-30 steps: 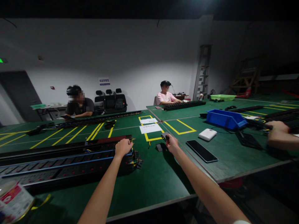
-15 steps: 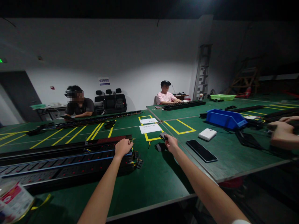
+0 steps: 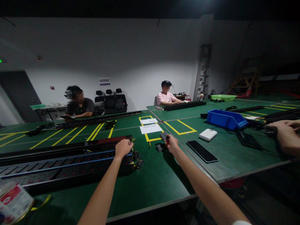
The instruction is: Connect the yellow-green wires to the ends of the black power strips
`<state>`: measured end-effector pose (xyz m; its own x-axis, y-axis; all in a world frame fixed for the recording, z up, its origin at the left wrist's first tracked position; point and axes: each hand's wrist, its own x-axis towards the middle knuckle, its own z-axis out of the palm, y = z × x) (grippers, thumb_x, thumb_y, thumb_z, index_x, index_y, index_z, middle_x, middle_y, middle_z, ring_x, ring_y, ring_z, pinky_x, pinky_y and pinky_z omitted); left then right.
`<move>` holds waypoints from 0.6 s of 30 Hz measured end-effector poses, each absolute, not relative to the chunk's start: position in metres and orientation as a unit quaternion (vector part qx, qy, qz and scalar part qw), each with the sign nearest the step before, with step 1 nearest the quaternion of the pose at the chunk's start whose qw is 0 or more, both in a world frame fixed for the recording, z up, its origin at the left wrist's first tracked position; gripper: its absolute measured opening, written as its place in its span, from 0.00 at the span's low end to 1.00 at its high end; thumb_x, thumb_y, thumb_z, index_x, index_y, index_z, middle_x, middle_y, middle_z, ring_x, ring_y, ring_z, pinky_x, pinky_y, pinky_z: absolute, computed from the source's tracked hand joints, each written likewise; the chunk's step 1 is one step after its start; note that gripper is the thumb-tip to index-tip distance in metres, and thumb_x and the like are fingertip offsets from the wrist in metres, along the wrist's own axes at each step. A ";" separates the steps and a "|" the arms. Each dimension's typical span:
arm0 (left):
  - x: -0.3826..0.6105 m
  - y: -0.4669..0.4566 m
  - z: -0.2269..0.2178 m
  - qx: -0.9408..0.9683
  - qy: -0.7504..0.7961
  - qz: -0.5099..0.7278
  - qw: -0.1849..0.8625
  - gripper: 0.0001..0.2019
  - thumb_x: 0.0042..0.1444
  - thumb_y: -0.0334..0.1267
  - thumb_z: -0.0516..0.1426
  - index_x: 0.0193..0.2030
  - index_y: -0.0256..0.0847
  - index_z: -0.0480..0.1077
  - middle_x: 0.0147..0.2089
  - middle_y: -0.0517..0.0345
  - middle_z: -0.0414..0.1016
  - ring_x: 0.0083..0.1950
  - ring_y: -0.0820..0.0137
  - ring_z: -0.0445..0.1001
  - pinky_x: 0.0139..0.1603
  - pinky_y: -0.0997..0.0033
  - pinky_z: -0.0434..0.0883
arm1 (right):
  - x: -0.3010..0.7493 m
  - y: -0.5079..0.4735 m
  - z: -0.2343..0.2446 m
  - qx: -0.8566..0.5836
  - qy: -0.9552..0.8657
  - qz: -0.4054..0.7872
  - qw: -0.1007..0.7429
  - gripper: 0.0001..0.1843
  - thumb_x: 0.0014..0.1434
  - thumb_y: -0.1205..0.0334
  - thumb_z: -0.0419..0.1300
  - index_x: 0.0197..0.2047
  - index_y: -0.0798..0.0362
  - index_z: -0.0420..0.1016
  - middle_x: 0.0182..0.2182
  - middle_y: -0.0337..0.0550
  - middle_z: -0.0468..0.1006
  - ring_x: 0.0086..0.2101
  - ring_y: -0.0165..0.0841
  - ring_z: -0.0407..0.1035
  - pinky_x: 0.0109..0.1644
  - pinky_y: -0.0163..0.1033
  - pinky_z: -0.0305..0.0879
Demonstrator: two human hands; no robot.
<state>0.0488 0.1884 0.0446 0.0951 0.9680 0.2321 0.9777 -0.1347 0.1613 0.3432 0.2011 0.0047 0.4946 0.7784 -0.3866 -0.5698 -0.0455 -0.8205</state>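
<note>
A dim room with a pale wall (image 3: 140, 53) and a broad green worktable (image 3: 164, 184) striped with yellow tape (image 3: 172, 128). A printed white sheet (image 3: 151, 128) lies ahead of the wearer; every place is given from it. Just off the sheet's near right corner, the right hand (image 3: 172, 144) pinches a small grey block (image 3: 163, 136) over the tabletop. Left of the sheet and nearer the wearer, the left hand (image 3: 123, 147) rests with curled fingers on the end of a long black rail assembly (image 3: 58, 165); whether it grips anything, I cannot tell. Right of the sheet lie a black phone (image 3: 202, 151), a white box (image 3: 208, 135) and a blue bin (image 3: 222, 120). At the far right of the sheet, a co-worker's hands (image 3: 286, 132) enter. Beyond the sheet, a seated person in pink (image 3: 166, 97) works to the right; to the left are a person in a dark shirt (image 3: 79, 104), black seats (image 3: 111, 101) and a grey door (image 3: 21, 89). A ladder (image 3: 203, 72) leans beyond, right of the sheet.
</note>
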 end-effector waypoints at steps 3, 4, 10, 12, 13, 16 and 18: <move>0.049 0.189 0.044 -0.740 -0.657 -0.144 0.016 0.18 0.63 0.52 0.52 0.35 0.44 0.77 0.41 0.49 0.82 0.44 0.57 0.80 0.45 0.64 0.71 | 0.343 0.201 0.005 -0.529 -0.097 0.499 0.679 0.08 0.63 0.62 0.58 0.32 0.56 0.70 0.16 0.36 0.70 0.17 0.26 0.63 0.17 0.26 0.59; 0.048 0.190 0.043 -0.740 -0.656 -0.145 0.016 0.18 0.63 0.52 0.52 0.35 0.44 0.77 0.41 0.50 0.82 0.44 0.57 0.80 0.45 0.64 0.71 | 0.343 0.200 0.005 -0.529 -0.098 0.501 0.678 0.08 0.63 0.62 0.58 0.32 0.56 0.70 0.16 0.37 0.70 0.16 0.25 0.63 0.17 0.25 0.59; 0.048 0.190 0.042 -0.743 -0.653 -0.146 0.016 0.19 0.63 0.53 0.51 0.34 0.44 0.77 0.41 0.49 0.82 0.44 0.57 0.80 0.45 0.63 0.71 | 0.343 0.199 0.007 -0.534 -0.098 0.500 0.675 0.08 0.64 0.62 0.56 0.33 0.55 0.68 0.16 0.35 0.68 0.16 0.25 0.63 0.16 0.24 0.57; 0.048 0.190 0.043 -0.744 -0.652 -0.145 0.016 0.19 0.63 0.52 0.51 0.34 0.43 0.76 0.41 0.50 0.82 0.44 0.57 0.80 0.45 0.63 0.72 | 0.343 0.199 0.008 -0.539 -0.096 0.498 0.672 0.07 0.64 0.63 0.56 0.33 0.54 0.67 0.15 0.34 0.66 0.16 0.24 0.60 0.16 0.24 0.56; 0.048 0.190 0.043 -0.744 -0.652 -0.145 0.015 0.18 0.63 0.51 0.51 0.34 0.43 0.76 0.41 0.50 0.82 0.44 0.57 0.80 0.45 0.63 0.72 | 0.343 0.199 0.008 -0.542 -0.094 0.498 0.670 0.07 0.64 0.64 0.55 0.32 0.54 0.67 0.15 0.33 0.65 0.15 0.24 0.59 0.15 0.24 0.55; 0.048 0.190 0.043 -0.745 -0.651 -0.146 0.015 0.18 0.63 0.50 0.51 0.34 0.43 0.76 0.41 0.50 0.82 0.44 0.58 0.80 0.45 0.63 0.72 | 0.342 0.199 0.008 -0.550 -0.092 0.495 0.666 0.07 0.63 0.65 0.56 0.32 0.53 0.65 0.15 0.31 0.61 0.14 0.23 0.55 0.14 0.25 0.53; 0.048 0.191 0.042 -0.745 -0.651 -0.146 0.017 0.17 0.63 0.49 0.51 0.34 0.43 0.76 0.41 0.50 0.82 0.44 0.58 0.80 0.45 0.63 0.72 | 0.342 0.199 0.008 -0.553 -0.093 0.495 0.664 0.07 0.63 0.65 0.55 0.32 0.52 0.65 0.15 0.31 0.61 0.14 0.23 0.54 0.14 0.24 0.51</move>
